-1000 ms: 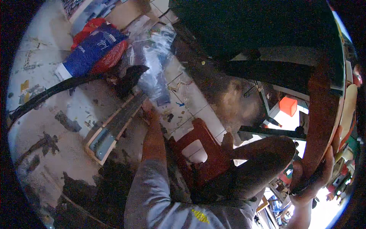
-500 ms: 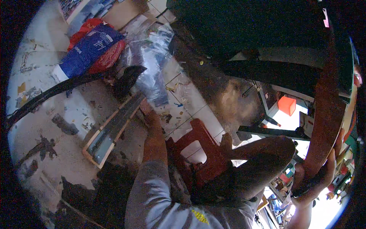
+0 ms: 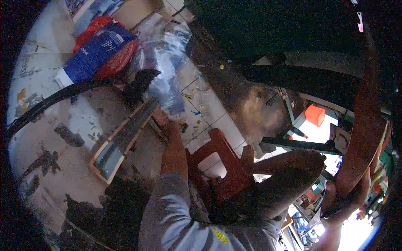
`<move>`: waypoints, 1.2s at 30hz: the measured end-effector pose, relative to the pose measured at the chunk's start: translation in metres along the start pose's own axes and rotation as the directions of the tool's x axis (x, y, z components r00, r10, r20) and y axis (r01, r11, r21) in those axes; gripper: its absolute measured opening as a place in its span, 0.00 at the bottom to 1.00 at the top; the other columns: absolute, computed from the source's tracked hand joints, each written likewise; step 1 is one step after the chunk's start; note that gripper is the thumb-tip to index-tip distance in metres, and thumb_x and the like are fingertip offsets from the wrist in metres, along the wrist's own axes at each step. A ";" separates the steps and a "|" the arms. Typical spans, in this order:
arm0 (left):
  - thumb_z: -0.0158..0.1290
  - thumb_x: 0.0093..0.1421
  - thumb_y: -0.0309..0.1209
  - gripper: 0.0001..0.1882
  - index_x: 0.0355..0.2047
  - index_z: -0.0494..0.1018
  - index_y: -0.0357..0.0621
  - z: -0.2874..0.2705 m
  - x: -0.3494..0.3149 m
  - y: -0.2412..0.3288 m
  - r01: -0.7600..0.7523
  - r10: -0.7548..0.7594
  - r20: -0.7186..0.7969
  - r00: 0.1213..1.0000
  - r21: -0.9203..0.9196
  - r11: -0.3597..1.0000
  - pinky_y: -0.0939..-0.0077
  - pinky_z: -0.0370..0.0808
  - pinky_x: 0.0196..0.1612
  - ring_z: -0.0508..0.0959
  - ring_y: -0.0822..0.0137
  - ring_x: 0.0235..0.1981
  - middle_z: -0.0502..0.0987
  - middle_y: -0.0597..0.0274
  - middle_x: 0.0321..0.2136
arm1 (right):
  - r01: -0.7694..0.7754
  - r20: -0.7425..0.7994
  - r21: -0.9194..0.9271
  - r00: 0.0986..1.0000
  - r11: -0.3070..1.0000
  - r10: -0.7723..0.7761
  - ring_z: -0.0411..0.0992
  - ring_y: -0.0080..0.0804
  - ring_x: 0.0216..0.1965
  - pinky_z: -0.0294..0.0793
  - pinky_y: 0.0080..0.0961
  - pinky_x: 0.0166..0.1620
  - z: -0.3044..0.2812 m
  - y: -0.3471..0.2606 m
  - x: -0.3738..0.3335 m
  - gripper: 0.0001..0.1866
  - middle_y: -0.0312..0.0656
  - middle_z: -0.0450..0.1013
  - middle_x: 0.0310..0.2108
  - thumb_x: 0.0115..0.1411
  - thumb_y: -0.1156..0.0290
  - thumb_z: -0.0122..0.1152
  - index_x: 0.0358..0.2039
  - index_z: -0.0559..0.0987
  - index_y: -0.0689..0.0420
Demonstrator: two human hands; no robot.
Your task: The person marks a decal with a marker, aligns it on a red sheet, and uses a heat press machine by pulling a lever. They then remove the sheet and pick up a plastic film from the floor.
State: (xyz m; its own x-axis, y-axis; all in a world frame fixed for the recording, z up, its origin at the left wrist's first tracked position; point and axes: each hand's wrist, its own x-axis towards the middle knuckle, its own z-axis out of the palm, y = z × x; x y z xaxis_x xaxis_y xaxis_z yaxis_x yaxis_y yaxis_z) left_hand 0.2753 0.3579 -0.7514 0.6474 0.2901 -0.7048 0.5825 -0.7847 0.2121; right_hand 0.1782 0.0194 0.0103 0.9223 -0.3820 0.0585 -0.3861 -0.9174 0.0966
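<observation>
My right hand is wrapped round the lower end of a long flat reddish-brown board, its thumb on one side and its fingers on the other. The board rises toward the upper right, and the picture's rim bends it. My left arm stretches forward in a grey sleeve, and my left hand is down by the far end of a long narrow wood-edged frame with a glossy inside. Clear plastic bags lie just beyond that hand. Its fingers are dark and blurred, so their grip does not show.
A red plastic stool stands in front of my bent leg. Blue and red bags lie at the far left, with a dark curved strip nearer me. An orange-red box sits at the right on a bright surface. Scraps litter the tiled floor.
The board in my right hand has shifted slightly to the right. My left forearm has moved a little to the right too, its hand still near the frame's far end.
</observation>
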 end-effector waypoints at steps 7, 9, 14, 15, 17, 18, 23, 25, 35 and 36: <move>0.47 0.75 0.35 0.18 0.40 0.81 0.34 -0.001 -0.002 -0.010 0.000 0.000 0.022 1.000 -0.011 1.000 0.52 0.79 0.40 0.82 0.47 0.32 0.83 0.45 0.35 | -0.071 0.003 -0.062 0.997 0.996 0.072 0.70 0.48 0.61 0.68 0.43 0.64 -0.004 -0.009 -0.001 0.47 0.61 0.64 0.65 0.67 0.52 0.65 0.71 0.55 0.72; 0.46 0.75 0.35 0.18 0.40 0.81 0.34 -0.004 0.000 -0.016 -0.003 0.004 0.042 0.999 -0.010 1.000 0.52 0.79 0.40 0.82 0.47 0.32 0.83 0.45 0.35 | -0.024 -0.002 -0.088 1.000 0.996 0.024 0.71 0.49 0.60 0.68 0.42 0.63 -0.004 -0.009 0.001 0.47 0.60 0.65 0.64 0.67 0.51 0.66 0.71 0.56 0.72; 0.46 0.75 0.35 0.18 0.40 0.81 0.34 -0.013 0.007 -0.027 -0.009 0.010 0.082 0.997 -0.024 1.000 0.53 0.79 0.40 0.82 0.47 0.32 0.83 0.45 0.34 | -0.007 0.000 0.006 1.000 1.000 0.007 0.69 0.52 0.62 0.65 0.47 0.65 0.000 -0.005 0.005 0.48 0.63 0.64 0.66 0.66 0.48 0.66 0.71 0.57 0.71; 0.46 0.75 0.35 0.18 0.40 0.81 0.34 -0.017 0.008 -0.031 -0.010 0.012 0.086 0.996 -0.026 1.000 0.53 0.79 0.40 0.82 0.48 0.32 0.83 0.45 0.34 | 0.020 -0.020 0.013 1.000 1.000 -0.019 0.68 0.54 0.63 0.64 0.48 0.66 0.001 -0.006 0.008 0.48 0.63 0.63 0.67 0.66 0.47 0.66 0.71 0.58 0.70; 0.46 0.75 0.35 0.18 0.40 0.81 0.34 -0.021 0.010 -0.032 -0.010 0.013 0.085 0.996 -0.034 0.999 0.53 0.79 0.40 0.82 0.48 0.32 0.83 0.45 0.34 | 0.086 -0.071 0.039 0.994 0.995 -0.083 0.67 0.56 0.66 0.61 0.51 0.68 0.004 -0.008 0.018 0.49 0.65 0.62 0.68 0.65 0.46 0.66 0.71 0.58 0.69; 0.46 0.75 0.35 0.18 0.40 0.81 0.34 -0.023 0.011 -0.034 -0.010 0.013 0.080 0.997 -0.033 0.999 0.53 0.79 0.40 0.82 0.48 0.32 0.83 0.45 0.34 | 0.132 -0.111 0.056 0.986 0.990 -0.125 0.66 0.57 0.67 0.60 0.52 0.69 0.007 -0.010 0.025 0.49 0.66 0.62 0.68 0.65 0.45 0.66 0.71 0.58 0.69; 0.46 0.75 0.35 0.18 0.40 0.81 0.33 -0.035 0.012 -0.039 0.003 -0.002 0.025 1.000 -0.037 0.999 0.53 0.79 0.40 0.82 0.48 0.33 0.83 0.45 0.34 | 0.226 -0.100 0.081 0.971 0.971 -0.217 0.56 0.65 0.74 0.50 0.60 0.74 0.012 -0.010 0.035 0.45 0.70 0.54 0.73 0.66 0.43 0.65 0.70 0.60 0.62; 0.46 0.76 0.35 0.18 0.40 0.81 0.33 -0.034 -0.001 -0.044 0.011 -0.011 0.000 1.000 -0.033 0.999 0.53 0.79 0.40 0.82 0.48 0.33 0.83 0.45 0.34 | 0.208 -0.065 0.070 0.977 0.976 -0.203 0.56 0.64 0.74 0.50 0.60 0.74 0.009 -0.015 0.038 0.43 0.70 0.55 0.73 0.67 0.43 0.64 0.69 0.62 0.61; 0.45 0.76 0.35 0.19 0.40 0.81 0.33 -0.040 -0.095 -0.008 -0.111 0.119 -0.139 0.983 0.059 0.992 0.54 0.79 0.40 0.83 0.48 0.33 0.83 0.46 0.34 | 0.312 -0.028 0.169 0.950 0.935 -0.312 0.63 0.70 0.69 0.56 0.60 0.72 -0.002 -0.029 0.054 0.30 0.71 0.64 0.67 0.62 0.67 0.70 0.62 0.70 0.63; 0.45 0.76 0.35 0.19 0.40 0.81 0.33 -0.054 -0.104 -0.013 -0.131 0.144 -0.176 0.974 0.085 0.988 0.54 0.79 0.40 0.83 0.48 0.33 0.83 0.46 0.34 | 0.277 0.001 0.226 0.959 0.934 -0.284 0.66 0.71 0.66 0.58 0.59 0.71 -0.003 -0.036 0.059 0.29 0.70 0.68 0.64 0.59 0.66 0.72 0.59 0.75 0.61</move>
State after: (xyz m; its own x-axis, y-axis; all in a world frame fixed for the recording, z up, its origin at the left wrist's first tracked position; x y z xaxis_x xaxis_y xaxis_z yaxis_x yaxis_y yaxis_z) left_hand 0.2269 0.3678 -0.6447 0.8009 0.2663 -0.5363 0.4491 -0.8595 0.2439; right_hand 0.2463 0.0302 0.0136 0.9940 -0.1057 0.0280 -0.1017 -0.9877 -0.1185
